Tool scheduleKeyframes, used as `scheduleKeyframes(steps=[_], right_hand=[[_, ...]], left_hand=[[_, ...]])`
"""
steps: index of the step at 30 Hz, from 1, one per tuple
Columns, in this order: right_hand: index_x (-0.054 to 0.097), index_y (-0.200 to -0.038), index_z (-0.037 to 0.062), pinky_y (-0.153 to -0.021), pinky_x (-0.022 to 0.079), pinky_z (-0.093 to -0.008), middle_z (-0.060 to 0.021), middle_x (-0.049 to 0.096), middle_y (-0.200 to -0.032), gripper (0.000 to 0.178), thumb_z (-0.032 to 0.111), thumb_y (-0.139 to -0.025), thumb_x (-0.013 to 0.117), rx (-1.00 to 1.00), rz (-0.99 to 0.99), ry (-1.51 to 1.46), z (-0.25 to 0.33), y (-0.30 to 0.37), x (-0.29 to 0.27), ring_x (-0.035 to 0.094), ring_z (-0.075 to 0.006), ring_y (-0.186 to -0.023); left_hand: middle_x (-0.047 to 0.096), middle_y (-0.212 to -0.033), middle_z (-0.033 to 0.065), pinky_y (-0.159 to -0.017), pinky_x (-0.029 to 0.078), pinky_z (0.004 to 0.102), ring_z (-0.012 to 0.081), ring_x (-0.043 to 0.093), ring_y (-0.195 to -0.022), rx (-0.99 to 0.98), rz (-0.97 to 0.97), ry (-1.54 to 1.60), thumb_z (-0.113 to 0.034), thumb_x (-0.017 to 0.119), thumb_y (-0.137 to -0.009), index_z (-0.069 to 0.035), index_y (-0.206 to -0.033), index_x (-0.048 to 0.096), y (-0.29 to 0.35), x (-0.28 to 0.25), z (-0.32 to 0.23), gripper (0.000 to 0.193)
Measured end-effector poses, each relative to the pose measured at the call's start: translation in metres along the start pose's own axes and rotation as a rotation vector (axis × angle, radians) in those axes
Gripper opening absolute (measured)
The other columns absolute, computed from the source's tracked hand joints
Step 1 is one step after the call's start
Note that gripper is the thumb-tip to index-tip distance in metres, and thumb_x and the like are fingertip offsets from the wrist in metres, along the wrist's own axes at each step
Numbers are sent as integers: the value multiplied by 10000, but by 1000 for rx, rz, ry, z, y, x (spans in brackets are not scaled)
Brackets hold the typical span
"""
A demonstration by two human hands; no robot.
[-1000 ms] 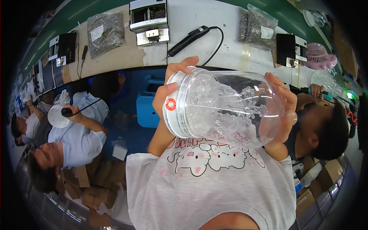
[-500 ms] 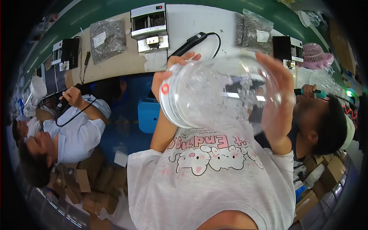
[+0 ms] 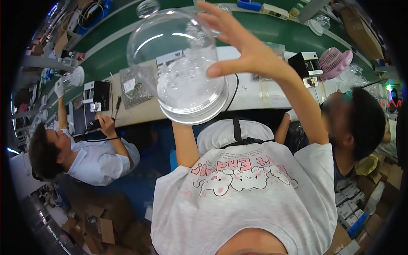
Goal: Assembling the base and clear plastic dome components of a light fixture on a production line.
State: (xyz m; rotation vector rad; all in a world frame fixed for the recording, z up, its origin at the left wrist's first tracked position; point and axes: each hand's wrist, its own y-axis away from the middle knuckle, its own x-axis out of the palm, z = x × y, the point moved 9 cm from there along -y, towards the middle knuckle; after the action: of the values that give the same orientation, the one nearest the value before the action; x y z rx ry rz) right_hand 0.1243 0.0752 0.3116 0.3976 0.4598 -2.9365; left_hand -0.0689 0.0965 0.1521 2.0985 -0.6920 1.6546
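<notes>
The clear dome (image 3: 178,63) has swung up and to the left since the earlier frames; it lay on its side then, and now its base is down. There is one dome, with one round knob (image 3: 148,8) and one white base (image 3: 191,117). The two hands are apart. The right hand (image 3: 251,59) is just right of the dome, fingers spread; I cannot tell if its thumb touches the dome. The left forearm (image 3: 185,146) goes up below the base, but the left hand is hidden, so I cannot tell what it does.

Past the dome are three boxy machines (image 3: 97,97): one left, one right and one partly hidden behind it. One bag of small bits (image 3: 136,89) is left of it, one pink fan (image 3: 335,63) far right. Two people (image 3: 102,163) sit nearby, one on each side.

The table (image 3: 250,95) behind the dome is white on the right and brown on the left. The floor (image 3: 144,170) is blue, below and left of it. A green shelf (image 3: 108,53) runs behind. The dome's long line slants: knob up and left, base down and right.
</notes>
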Motion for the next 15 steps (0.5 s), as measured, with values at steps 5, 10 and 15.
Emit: scheduleKeyframes(steps=[5, 10, 15], right_hand=[[162, -1391, 193, -1044, 229, -445, -127, 289, -1386, 1033, 299, -579, 793, -89, 11, 217, -2, 20, 7, 317, -304, -1260], [205, -1388, 195, -1034, 272, -412, -112, 348, -1357, 965, 276, -612, 774, -124, 114, 163, -1, 19, 26, 364, -278, -1232], [219, -1385, 196, -1027, 292, -397, -110, 378, -1335, 922, 237, -638, 758, -145, 108, 115, -6, 22, 18, 389, -260, -1210]], left_hand=[[548, -1126, 146, -870, 449, 372, 281, 526, -1029, -80, 88, -25, -454, 336, -872, -8, -1140, 503, 149, 0, -129, 546], [548, -1129, 146, -874, 447, 371, 282, 525, -1031, -71, 97, -34, -455, 335, -873, -8, -1141, 502, -31, 10, 60, 548], [547, -1131, 147, -877, 444, 371, 282, 524, -1034, -100, 69, -20, -456, 334, -873, -7, -1143, 501, -30, -3, 58, 549]])
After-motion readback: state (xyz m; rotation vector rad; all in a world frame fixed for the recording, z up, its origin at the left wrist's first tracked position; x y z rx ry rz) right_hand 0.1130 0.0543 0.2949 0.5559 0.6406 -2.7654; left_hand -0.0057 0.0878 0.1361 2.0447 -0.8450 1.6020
